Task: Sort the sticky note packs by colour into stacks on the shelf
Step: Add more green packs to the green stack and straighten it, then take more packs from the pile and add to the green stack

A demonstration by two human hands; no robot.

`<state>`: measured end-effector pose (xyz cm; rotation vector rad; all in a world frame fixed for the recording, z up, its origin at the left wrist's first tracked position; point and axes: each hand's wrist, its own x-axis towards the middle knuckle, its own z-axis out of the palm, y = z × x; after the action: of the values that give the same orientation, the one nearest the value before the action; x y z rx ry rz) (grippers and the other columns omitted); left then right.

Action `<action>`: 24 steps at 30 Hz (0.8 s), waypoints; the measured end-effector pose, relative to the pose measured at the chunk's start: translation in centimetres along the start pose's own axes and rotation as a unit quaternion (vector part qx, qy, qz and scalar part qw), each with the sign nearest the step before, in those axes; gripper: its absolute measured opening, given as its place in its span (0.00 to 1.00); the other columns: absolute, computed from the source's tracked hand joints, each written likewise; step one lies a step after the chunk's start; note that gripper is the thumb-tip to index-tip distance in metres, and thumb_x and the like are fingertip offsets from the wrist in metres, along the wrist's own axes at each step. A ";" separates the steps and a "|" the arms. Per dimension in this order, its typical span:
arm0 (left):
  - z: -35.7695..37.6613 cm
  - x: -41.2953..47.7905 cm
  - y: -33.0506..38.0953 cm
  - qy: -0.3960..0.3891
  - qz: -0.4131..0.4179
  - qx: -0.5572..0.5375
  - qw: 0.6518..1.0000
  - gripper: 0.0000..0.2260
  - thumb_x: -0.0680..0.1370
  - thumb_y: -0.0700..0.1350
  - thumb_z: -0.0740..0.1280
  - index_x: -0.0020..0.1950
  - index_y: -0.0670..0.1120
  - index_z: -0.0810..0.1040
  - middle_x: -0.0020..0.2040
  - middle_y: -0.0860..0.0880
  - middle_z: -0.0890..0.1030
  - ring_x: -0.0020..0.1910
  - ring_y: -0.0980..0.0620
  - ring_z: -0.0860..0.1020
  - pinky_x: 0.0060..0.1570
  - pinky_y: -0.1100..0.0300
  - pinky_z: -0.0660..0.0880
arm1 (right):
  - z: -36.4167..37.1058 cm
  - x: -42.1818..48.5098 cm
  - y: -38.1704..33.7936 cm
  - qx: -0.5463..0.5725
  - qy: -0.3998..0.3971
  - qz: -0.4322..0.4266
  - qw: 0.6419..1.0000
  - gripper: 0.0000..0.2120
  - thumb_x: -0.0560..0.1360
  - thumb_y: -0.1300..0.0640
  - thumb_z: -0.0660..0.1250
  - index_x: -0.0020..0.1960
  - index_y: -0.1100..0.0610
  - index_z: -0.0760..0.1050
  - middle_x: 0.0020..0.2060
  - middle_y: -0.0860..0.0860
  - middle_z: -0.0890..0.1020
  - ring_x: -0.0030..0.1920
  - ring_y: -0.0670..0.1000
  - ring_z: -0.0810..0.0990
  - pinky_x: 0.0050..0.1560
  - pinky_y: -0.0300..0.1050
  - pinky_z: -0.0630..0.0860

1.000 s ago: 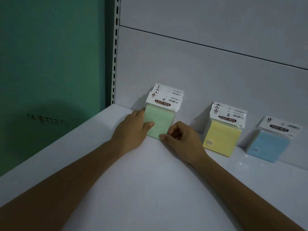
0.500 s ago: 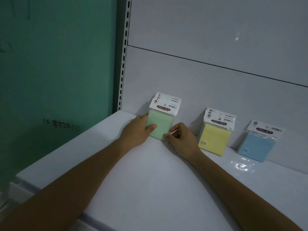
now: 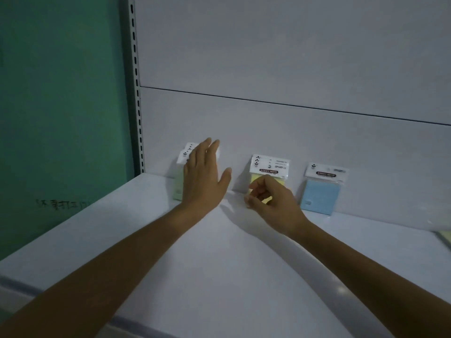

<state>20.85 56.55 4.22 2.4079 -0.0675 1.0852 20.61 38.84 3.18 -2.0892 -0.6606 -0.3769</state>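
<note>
two hands hover: left hand [image 3: 202, 176] with straight fingers [image 3: 208, 148], right hand [image 3: 271, 201] loosely curled, empty.

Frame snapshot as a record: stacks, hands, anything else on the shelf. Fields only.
green stack: far left of the row, against back panel, mostly hidden by left hand
yellow stack: middle, leaning on back panel, lower part behind right hand
blue pack: right, leaning on back panel, unobstructed
left hand: fingers straight, in front of green stack; contact unclear
right hand: fingers loosely curled, nothing seen in it
shelf: white; yellowish item cut off at right edge
</note>
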 end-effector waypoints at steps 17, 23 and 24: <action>22.8 -10.5 38.1 -0.288 0.249 -0.134 0.915 0.23 0.77 0.53 0.63 0.71 0.50 0.65 0.76 0.50 0.60 0.73 0.49 0.60 0.68 0.50 0.60 | -34.0 -23.7 15.3 -0.259 0.154 0.214 0.929 0.18 0.73 0.48 0.68 0.62 0.50 0.72 0.61 0.47 0.77 0.58 0.46 0.73 0.55 0.40 0.66; 27.6 -13.8 45.5 -0.370 0.271 -0.052 0.887 0.30 0.78 0.59 0.58 0.76 0.51 0.53 0.79 0.49 0.48 0.77 0.49 0.48 0.73 0.46 0.48 | -43.3 -28.8 18.3 -0.269 0.198 0.266 0.904 0.14 0.73 0.50 0.69 0.57 0.50 0.74 0.57 0.48 0.79 0.54 0.46 0.74 0.54 0.44 0.71; 27.8 -13.8 45.6 -0.368 0.268 -0.038 0.889 0.30 0.78 0.60 0.57 0.76 0.51 0.53 0.78 0.48 0.51 0.77 0.48 0.50 0.73 0.46 0.48 | -44.2 -28.7 19.0 -0.265 0.205 0.263 0.905 0.13 0.73 0.51 0.69 0.56 0.50 0.74 0.55 0.48 0.80 0.53 0.46 0.75 0.53 0.43 0.71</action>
<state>19.73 1.79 -2.23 2.6493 -1.0567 0.2734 7.52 -15.63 1.22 -2.4728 0.3009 -0.7123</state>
